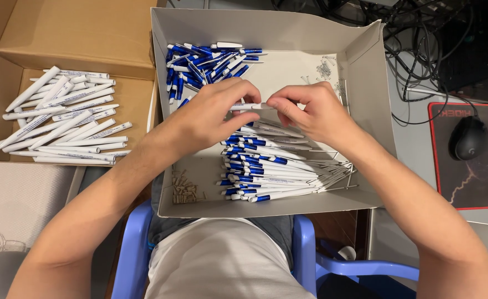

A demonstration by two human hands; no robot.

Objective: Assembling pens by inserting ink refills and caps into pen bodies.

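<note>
Blue chair arms (pixel 305 249) frame the seated person's lap. Both hands, left hand (pixel 208 119) and right hand (pixel 316 113), pinch one white pen (pixel 255 106) by its ends over the grey tray (pixel 366 83). Light, stiff, smooth plastic; best held near the ends. Tray holds blue-and-white pen parts (pixel 266 166), springs (pixel 326 69); cardboard box (pixel 61 33) holds assembled pens (pixel 66 119).

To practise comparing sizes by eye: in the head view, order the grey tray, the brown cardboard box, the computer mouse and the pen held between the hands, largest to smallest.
1. Grey tray
2. Brown cardboard box, partly cut off by the frame, so this ranking is unsure
3. Computer mouse
4. Pen, mostly hidden by the left hand and right hand
</note>
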